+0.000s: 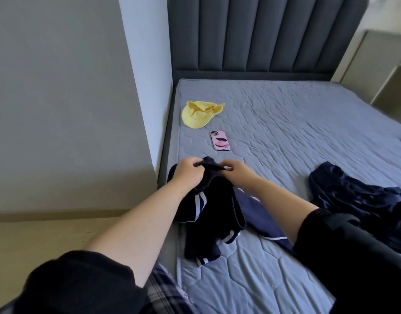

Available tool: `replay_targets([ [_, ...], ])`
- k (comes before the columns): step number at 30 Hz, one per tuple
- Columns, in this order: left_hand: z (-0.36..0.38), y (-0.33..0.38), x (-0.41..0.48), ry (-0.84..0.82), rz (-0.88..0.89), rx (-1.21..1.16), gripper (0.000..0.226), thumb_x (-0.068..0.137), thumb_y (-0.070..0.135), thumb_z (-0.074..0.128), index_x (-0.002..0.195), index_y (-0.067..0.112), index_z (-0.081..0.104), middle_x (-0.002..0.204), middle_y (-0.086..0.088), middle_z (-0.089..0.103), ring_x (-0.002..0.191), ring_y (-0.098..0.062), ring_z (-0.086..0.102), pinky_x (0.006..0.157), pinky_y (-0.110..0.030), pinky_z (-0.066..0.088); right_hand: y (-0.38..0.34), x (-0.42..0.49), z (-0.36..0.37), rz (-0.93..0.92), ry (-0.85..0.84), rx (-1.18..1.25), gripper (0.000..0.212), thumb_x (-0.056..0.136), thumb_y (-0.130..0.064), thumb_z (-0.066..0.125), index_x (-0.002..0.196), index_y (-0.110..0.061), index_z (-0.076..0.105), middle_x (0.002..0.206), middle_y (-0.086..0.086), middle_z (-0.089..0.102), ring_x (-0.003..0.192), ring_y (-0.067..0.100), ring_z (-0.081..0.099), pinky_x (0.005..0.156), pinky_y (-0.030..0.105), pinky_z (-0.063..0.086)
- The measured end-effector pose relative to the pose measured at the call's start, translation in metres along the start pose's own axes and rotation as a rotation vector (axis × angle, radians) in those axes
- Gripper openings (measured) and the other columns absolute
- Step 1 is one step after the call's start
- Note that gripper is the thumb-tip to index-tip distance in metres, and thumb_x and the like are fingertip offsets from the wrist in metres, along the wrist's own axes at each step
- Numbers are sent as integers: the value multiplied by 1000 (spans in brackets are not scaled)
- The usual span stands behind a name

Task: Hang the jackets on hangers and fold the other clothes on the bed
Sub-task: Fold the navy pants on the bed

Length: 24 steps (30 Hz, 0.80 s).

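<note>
A dark navy garment with white stripes (208,214) hangs from both my hands above the near left part of the bed (285,123). My left hand (187,172) grips its bunched top edge, and my right hand (234,172) pinches the same edge just to the right. Under it lies a blue-purple garment with a white trim (256,214). A shiny dark navy garment (358,198) lies crumpled at the right.
A yellow hat (198,114) and a pink-cased phone (219,140) lie on the quilted mattress toward the padded headboard (262,35). A plaid fabric (165,288) shows at the near edge. The wall and floor are to the left.
</note>
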<state>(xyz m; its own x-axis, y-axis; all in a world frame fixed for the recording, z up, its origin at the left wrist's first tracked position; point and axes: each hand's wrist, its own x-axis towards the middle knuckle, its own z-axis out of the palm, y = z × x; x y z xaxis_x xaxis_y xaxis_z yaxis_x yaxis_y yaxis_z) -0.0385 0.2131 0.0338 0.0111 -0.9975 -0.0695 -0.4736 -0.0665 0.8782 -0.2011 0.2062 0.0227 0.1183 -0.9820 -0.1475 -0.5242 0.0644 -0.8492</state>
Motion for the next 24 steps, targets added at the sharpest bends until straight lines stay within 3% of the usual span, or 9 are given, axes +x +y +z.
replay_targets([
  [3,-17,38,7,21,24,-120,24,85,7,51,87,25,67,92,3,67,92,-17,60,84,-27,49,-24,-5,-4,9,-26,54,19,93,-12,53,106,-15,67,95,5,67,80,14,61,79,31,53],
  [5,-29,66,7,10,78,-130,20,85,8,54,83,23,67,82,4,65,83,-15,59,75,-25,48,-48,-11,-12,-8,29,177,19,94,-12,50,101,-15,68,91,10,68,80,18,61,74,35,52],
  [8,-57,107,7,13,99,-238,15,84,10,58,88,18,70,91,-6,68,86,-22,62,81,-32,52,-92,-15,-34,-41,89,339,21,95,-14,52,107,-16,68,91,6,72,77,16,66,71,31,55],
  [10,-83,131,7,-5,107,-308,14,85,10,60,89,19,70,93,-8,70,88,-23,65,80,-33,54,-126,-19,-50,-104,92,411,19,95,-11,52,97,-18,69,80,-1,71,68,11,67,62,24,56],
  [12,-113,154,6,-2,111,-350,11,86,12,60,83,18,69,83,-5,67,78,-21,63,68,-25,49,-164,-18,-60,-154,95,458,19,96,-12,53,86,-17,68,77,1,69,66,13,65,66,26,55],
  [14,-139,170,4,42,110,-406,12,85,13,60,74,15,64,76,-5,62,73,-22,58,68,-27,44,-203,-20,-65,-186,88,438,18,96,-16,55,82,-14,67,78,5,66,68,16,62,68,29,53],
  [17,-186,190,-2,175,102,-502,12,83,12,61,70,12,62,73,-7,60,74,-23,57,71,-32,43,-265,-17,-56,-265,60,406,20,95,-15,56,78,-7,65,69,4,61,60,13,56,55,24,47],
  [22,-306,198,-33,434,127,-640,9,83,12,60,74,9,63,73,-7,62,69,-24,59,66,-29,45,-387,-10,1,-375,-161,482,23,88,6,40,88,0,63,79,14,57,72,25,54,68,34,45],
  [24,-358,198,-52,494,170,-711,10,85,13,57,78,10,63,77,-8,62,74,-25,59,71,-32,45,-441,-15,30,-416,-293,540,28,88,7,34,89,-3,61,77,13,57,68,23,56,62,28,49],
])
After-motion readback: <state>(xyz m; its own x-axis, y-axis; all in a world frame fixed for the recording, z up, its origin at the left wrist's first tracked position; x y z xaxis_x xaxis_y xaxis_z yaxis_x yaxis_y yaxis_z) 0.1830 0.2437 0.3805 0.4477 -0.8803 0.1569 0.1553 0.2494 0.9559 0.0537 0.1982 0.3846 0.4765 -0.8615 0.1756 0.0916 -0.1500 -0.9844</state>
